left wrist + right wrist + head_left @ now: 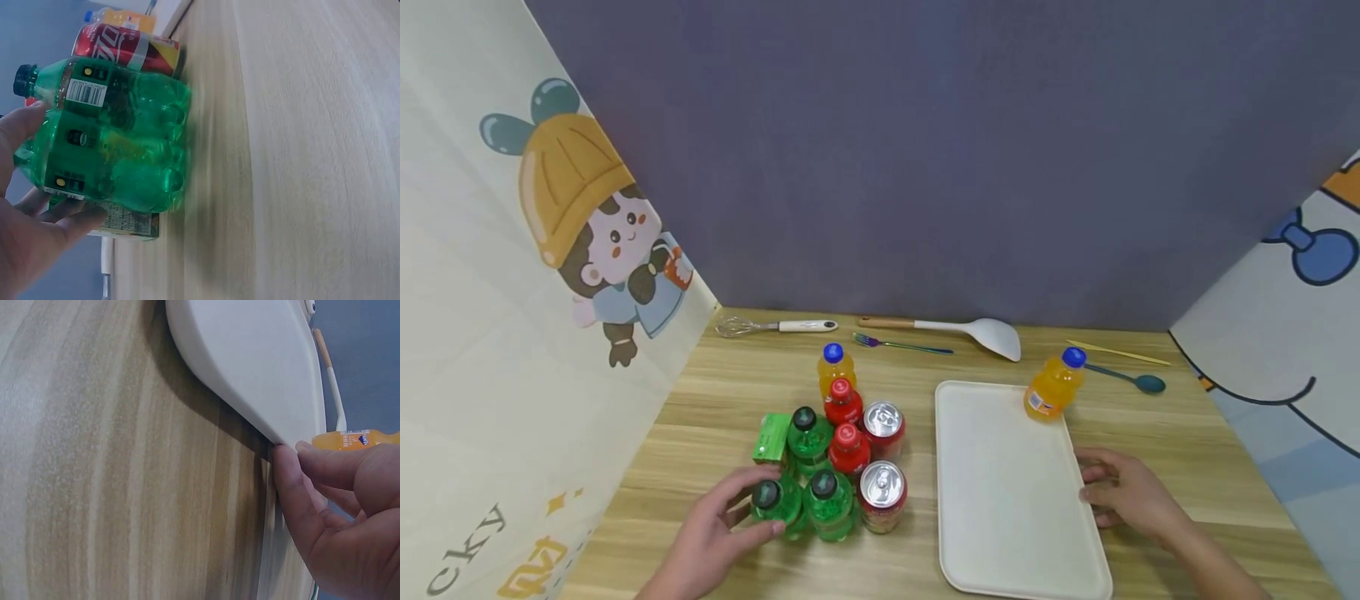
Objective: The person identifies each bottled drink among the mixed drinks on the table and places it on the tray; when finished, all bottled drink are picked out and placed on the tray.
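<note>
My left hand [715, 525] curls round the front-left green soda bottle [112, 162], thumb on the near side and fingers on the far side. The bottle stands upright in a tight cluster with another green bottle [831, 504] and a third green bottle [810, 442]. Over at the right, my right hand [1131, 492] pinches the rim of a white tray [1007, 492] between thumb and index finger. In the right wrist view, that edge of the tray [250, 362] shows a shadow beneath. An orange juice bottle [1052, 387] stands at the tray's far right corner.
Beside the green bottles are a green carton [772, 437], two red-capped bottles [848, 450], two red cans [882, 496] and another orange bottle [835, 367]. Along the back lie a whisk [805, 326], fork [902, 344], spatula [992, 336], blue spoon [1138, 382] and yellow utensil [1120, 352].
</note>
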`<state>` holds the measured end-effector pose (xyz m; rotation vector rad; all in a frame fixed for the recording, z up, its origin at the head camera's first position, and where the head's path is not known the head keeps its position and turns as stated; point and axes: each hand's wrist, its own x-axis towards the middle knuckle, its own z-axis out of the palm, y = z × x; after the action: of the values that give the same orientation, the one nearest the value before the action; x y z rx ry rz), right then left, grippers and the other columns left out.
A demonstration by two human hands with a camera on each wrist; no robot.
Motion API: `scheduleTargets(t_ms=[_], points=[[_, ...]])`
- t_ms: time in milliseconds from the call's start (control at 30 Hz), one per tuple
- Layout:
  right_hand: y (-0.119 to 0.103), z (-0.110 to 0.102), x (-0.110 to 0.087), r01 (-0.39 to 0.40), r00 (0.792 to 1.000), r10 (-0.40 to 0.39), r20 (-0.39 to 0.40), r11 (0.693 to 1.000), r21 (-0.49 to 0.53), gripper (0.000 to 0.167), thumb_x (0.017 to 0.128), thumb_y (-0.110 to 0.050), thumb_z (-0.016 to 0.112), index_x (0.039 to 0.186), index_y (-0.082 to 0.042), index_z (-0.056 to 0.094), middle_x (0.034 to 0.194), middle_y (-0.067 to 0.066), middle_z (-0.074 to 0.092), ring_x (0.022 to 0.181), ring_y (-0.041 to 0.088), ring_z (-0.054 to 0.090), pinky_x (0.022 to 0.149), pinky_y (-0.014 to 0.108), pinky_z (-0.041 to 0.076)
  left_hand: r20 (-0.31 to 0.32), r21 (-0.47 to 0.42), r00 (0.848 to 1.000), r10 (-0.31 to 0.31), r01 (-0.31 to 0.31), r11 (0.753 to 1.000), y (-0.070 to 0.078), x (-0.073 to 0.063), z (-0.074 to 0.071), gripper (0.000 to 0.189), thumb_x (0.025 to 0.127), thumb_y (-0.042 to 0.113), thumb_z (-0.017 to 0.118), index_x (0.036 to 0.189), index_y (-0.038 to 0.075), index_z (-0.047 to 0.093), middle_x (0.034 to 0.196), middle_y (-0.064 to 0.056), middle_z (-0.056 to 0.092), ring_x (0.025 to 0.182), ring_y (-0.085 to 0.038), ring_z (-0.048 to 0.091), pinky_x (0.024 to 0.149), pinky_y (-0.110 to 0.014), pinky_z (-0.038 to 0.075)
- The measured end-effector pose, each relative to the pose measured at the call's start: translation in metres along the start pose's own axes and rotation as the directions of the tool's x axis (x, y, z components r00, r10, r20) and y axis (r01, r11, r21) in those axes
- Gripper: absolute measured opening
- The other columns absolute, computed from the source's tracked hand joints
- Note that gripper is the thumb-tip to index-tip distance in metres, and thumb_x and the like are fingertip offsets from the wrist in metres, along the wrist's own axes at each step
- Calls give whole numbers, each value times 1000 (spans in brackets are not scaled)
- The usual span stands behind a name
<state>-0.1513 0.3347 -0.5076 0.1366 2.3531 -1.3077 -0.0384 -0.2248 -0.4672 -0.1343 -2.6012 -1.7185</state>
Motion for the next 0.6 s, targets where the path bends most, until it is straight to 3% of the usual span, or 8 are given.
scheduleTargets(t_ms=[233, 400, 500, 600], points=[[-1, -1, 1, 12, 1000, -12, 4, 1000, -4, 70, 91, -1, 72, 152, 6, 38, 118, 20, 62, 89, 25, 69, 65, 42, 63, -23, -51, 1000, -22, 20, 999, -1, 1, 2, 53, 80, 15, 88, 128, 10, 66, 132, -11, 66, 117, -4, 62, 92, -41, 59], [-1, -1, 0, -8, 1000, 8, -4, 1000, -9, 69, 91, -2, 72, 151, 5, 39, 118, 21, 63, 89, 25, 69, 66, 42, 64, -24, -44, 999, -38, 37, 998, 2, -1, -1, 49, 81, 15, 87, 125, 12, 68, 130, -9, 67, 116, -4, 61, 89, -44, 60], [-1, -1, 0, -23, 1000, 23, -6, 1000, 6, 69, 90, -3, 73, 151, 4, 40, 119, 20, 63, 89, 25, 69, 66, 42, 64, -20, -34, 1000, -25, 24, 999, 4, -3, -5, 48, 82, 14, 86, 126, 12, 67, 128, -6, 67, 115, -5, 62, 88, -39, 60], [-1, -2, 0, -16, 1000, 16, 4, 1000, 13, 71, 91, -4, 73, 152, 5, 39, 119, 21, 63, 89, 25, 69, 67, 43, 64, -13, -33, 1000, 26, -26, 999, 5, -3, -11, 47, 84, 10, 84, 127, 9, 65, 125, -5, 68, 111, -6, 64, 85, -32, 60]])
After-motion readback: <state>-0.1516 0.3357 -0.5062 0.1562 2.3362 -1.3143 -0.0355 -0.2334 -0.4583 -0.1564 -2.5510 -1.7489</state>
